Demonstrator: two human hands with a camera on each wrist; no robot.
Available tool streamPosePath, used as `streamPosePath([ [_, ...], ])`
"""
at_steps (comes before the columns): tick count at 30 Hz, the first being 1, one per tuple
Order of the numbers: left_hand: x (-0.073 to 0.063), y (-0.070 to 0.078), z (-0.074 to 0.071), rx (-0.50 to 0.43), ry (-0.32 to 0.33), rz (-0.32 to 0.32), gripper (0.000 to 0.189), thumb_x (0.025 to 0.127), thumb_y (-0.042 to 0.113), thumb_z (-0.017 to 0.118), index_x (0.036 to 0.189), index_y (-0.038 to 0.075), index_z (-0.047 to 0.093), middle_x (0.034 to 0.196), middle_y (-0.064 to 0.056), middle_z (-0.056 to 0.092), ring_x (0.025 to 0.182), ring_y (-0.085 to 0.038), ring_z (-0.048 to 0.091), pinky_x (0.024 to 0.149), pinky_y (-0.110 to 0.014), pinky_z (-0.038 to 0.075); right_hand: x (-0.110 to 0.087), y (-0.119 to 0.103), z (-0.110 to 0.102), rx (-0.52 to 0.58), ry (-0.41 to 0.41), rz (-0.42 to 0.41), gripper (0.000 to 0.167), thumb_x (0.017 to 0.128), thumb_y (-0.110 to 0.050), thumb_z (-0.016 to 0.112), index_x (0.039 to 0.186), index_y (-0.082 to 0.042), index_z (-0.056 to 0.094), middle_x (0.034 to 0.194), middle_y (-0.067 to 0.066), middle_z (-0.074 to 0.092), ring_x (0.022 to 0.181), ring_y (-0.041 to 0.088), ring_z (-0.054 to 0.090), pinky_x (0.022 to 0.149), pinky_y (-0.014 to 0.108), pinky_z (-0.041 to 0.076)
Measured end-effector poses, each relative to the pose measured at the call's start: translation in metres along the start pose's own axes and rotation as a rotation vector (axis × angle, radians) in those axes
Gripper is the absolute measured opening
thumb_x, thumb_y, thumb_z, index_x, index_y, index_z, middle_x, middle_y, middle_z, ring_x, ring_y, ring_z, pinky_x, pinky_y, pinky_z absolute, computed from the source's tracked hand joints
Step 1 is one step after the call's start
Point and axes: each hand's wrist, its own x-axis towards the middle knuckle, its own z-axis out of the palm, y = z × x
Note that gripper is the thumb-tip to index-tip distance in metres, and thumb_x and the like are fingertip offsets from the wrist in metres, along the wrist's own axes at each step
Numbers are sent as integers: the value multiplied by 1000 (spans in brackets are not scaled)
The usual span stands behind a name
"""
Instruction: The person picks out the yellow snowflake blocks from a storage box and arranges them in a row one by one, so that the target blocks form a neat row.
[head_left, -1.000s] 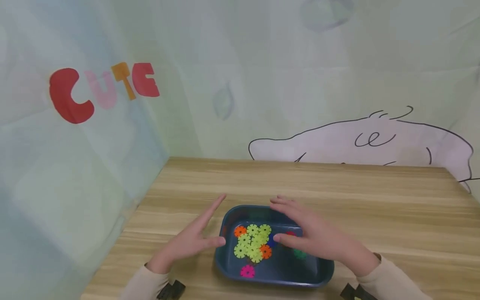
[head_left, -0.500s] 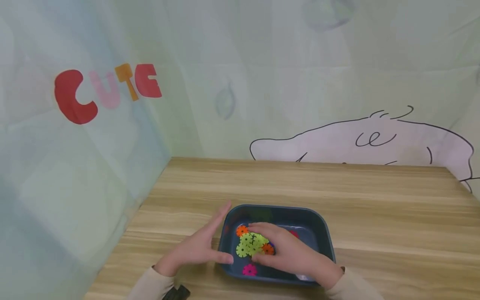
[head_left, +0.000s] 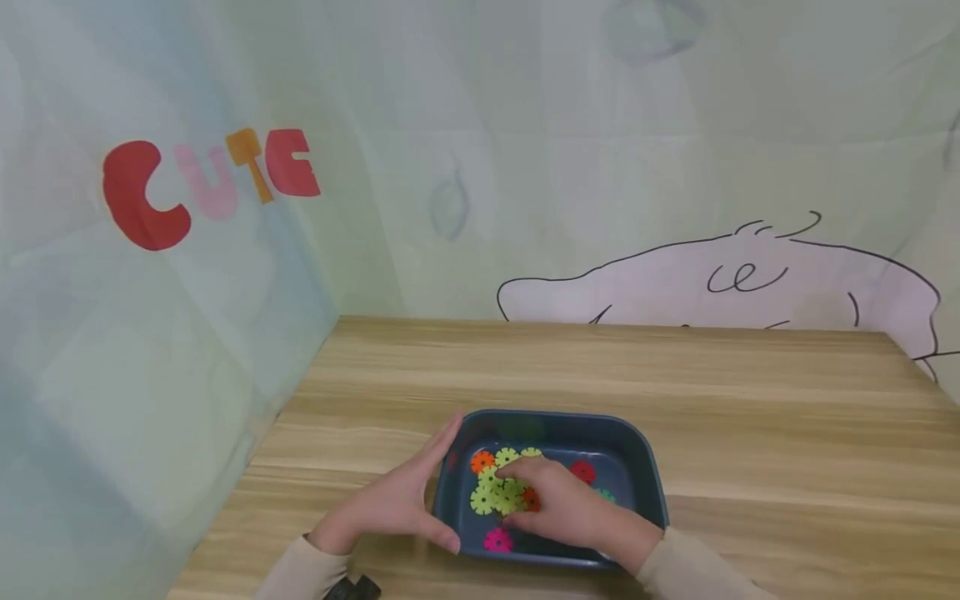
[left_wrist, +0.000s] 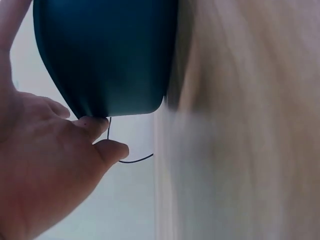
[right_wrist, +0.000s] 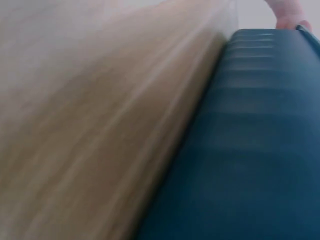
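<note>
A dark blue plastic basin (head_left: 585, 430) stands on the table, holding several small notched discs. Most are yellow-green discs (head_left: 483, 500) bunched in its left half. An orange disc (head_left: 482, 462) is at their far side, a pink disc (head_left: 498, 540) nearer me, a red disc (head_left: 582, 472) to the right. My left hand (head_left: 397, 500) spans the basin's left end, thumb at the near corner; the left wrist view shows its fingers touching the rim. Inside the basin, my right hand (head_left: 566, 504) reaches over the yellow-green pile, thumb and fingertips apart. Its palm side is hidden.
The wood-grain table (head_left: 645, 367) extends behind and to both sides of the basin. Pale printed cloth (head_left: 375, 167) hangs along the table's back and left edges. A green disc (head_left: 606, 495) lies partly hidden behind my right hand.
My right hand has moved left and down from over the basin's right half onto the yellow-green discs. My left hand has come in against the basin's left end.
</note>
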Motion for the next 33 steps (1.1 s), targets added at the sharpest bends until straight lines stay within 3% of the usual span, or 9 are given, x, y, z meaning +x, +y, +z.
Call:
streamPosePath([
  [8, 0, -1, 0, -24, -9, -14, 137, 62, 39, 90, 155, 24, -11, 160, -13, -15, 145, -40, -5, 111, -63, 11, 5, 6, 7, -60, 48, -6, 42, 82, -18, 77, 118, -2, 65, 118, 10, 64, 112, 26, 58, 96, 42, 49],
  [14, 0, -2, 1, -38, -16, -14, 139, 62, 47, 88, 154, 21, -13, 159, -10, -17, 145, -38, -7, 112, -62, 10, 5, 10, 12, -93, 45, 27, 42, 81, -23, 78, 117, -3, 68, 104, 1, 58, 95, 13, 52, 82, 26, 50],
  [17, 2, -2, 2, -41, -17, -19, 139, 62, 47, 89, 154, 22, -13, 159, -12, -16, 145, -38, -6, 113, -61, 10, 5, 10, 12, -95, 41, 42, 43, 81, -24, 78, 117, -3, 68, 98, -2, 53, 90, 10, 47, 75, 21, 47],
  [25, 4, -2, 2, -55, -15, -42, 139, 61, 40, 91, 154, 22, -12, 160, -16, -13, 146, -38, -5, 113, -60, 10, 6, 10, 11, -82, 37, 69, 39, 81, -25, 78, 114, -5, 70, 94, -5, 49, 86, 9, 42, 69, 19, 43],
  [33, 2, -3, 1, -72, -23, -61, 139, 63, 37, 91, 154, 22, -12, 160, -18, -12, 146, -39, -3, 113, -61, 10, 7, 8, 13, -50, 24, 93, 35, 81, -27, 78, 109, -7, 72, 93, -6, 50, 86, 8, 44, 70, 20, 44],
])
